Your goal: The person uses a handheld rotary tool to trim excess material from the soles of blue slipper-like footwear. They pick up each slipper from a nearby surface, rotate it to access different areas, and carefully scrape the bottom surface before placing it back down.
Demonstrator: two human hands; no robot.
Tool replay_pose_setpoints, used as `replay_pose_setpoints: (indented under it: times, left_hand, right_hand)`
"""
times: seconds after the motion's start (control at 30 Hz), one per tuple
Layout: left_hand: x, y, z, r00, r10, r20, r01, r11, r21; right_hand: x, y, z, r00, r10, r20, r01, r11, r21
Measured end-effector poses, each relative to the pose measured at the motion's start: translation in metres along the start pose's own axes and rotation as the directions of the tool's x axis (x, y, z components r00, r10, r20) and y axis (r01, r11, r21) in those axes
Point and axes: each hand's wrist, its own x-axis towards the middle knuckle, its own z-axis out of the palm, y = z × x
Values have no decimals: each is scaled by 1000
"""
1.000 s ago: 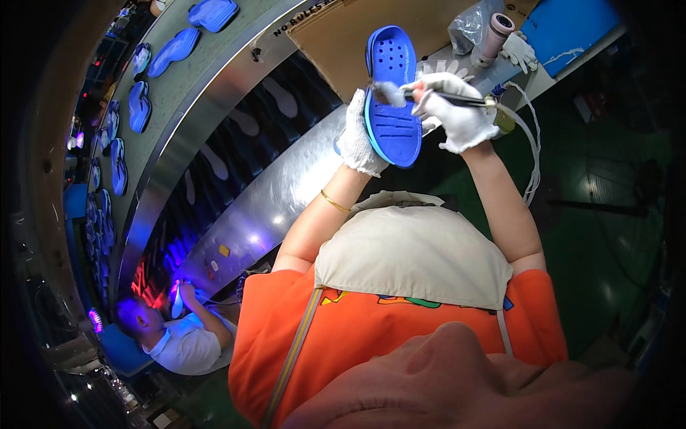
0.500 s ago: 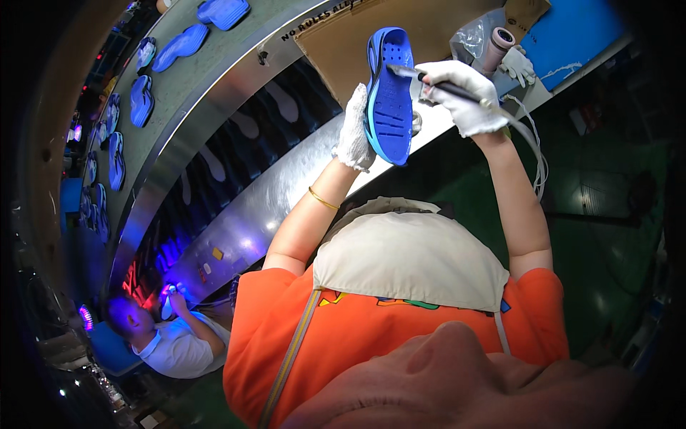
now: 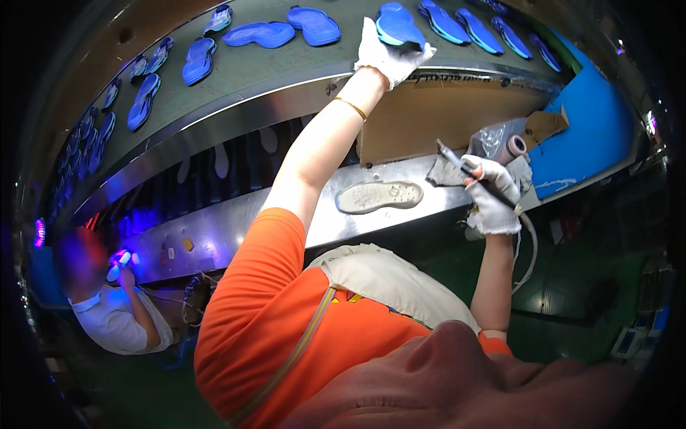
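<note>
At the conveyor belt [image 3: 171, 100], my left hand [image 3: 389, 57], in a white glove, holds a blue shoe sole [image 3: 398, 25] by its near end. The fingers beneath the sole are partly hidden. My right hand [image 3: 493, 196], in a white glove with bare fingertips, is wrapped round a hand tool [image 3: 468, 169] with a dark handle and a slim, pale tip. A light hose or cord runs from the tool's lower end. Between my arms, a pale grey sole-shaped piece [image 3: 379, 196] lies flat on the metal bench [image 3: 300, 232].
More blue soles [image 3: 259, 33] lie along the belt on both sides. A cardboard sheet [image 3: 421, 118] stands below the belt's edge. A clear plastic bag [image 3: 493, 139], a pink cylinder [image 3: 511, 148] and a blue panel [image 3: 586, 136] are at right. Another person [image 3: 118, 314] works at far left.
My left hand has carried the blue sole up and away to the belt. My right hand has lowered with the tool, away from the sole. The grey piece on the bench has come into sight.
</note>
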Motion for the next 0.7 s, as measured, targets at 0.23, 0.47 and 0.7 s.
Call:
replay_pose_setpoints:
  times: [0.23,0.47,0.7]
  left_hand:
    - [-35,-8,-2,978,202,60,-156,501,851]
    - [-26,130,2,948,298,114,289,-953,92]
    - [-117,192,0,968,250,-4,250,-968,7]
  right_hand:
    - [-24,24,-12,980,182,-76,-185,982,-37]
    - [-20,30,26,955,288,-73,-277,953,123]
    - [-30,52,50,922,387,-18,-377,907,187]
